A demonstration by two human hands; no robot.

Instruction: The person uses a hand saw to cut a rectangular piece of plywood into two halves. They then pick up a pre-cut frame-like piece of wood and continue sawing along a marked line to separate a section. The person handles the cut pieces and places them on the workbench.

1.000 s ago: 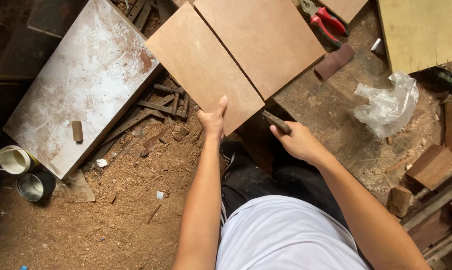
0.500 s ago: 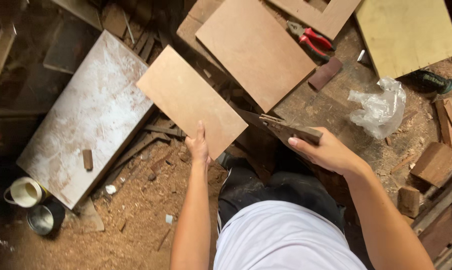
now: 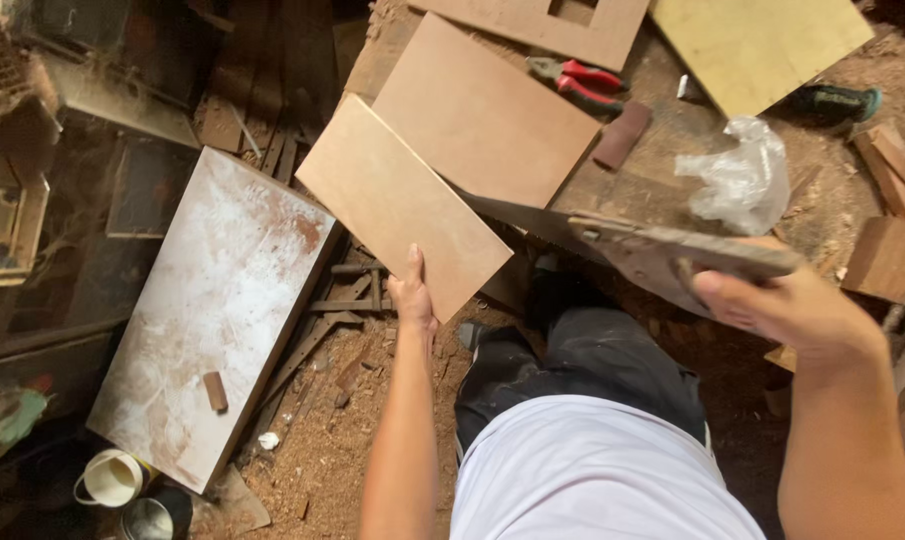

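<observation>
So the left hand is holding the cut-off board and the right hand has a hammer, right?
Not quite. In the head view the left hand does hold the cut-off board, but the right hand grips a handsaw, not a hammer.

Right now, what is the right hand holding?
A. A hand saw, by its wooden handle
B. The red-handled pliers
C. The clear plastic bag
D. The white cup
A: the right hand grips the wooden handle of a hand saw, its blade reaching toward the boards, while the red-handled pliers and plastic bag lie untouched on the bench; the left hand holds the cut board.
</observation>
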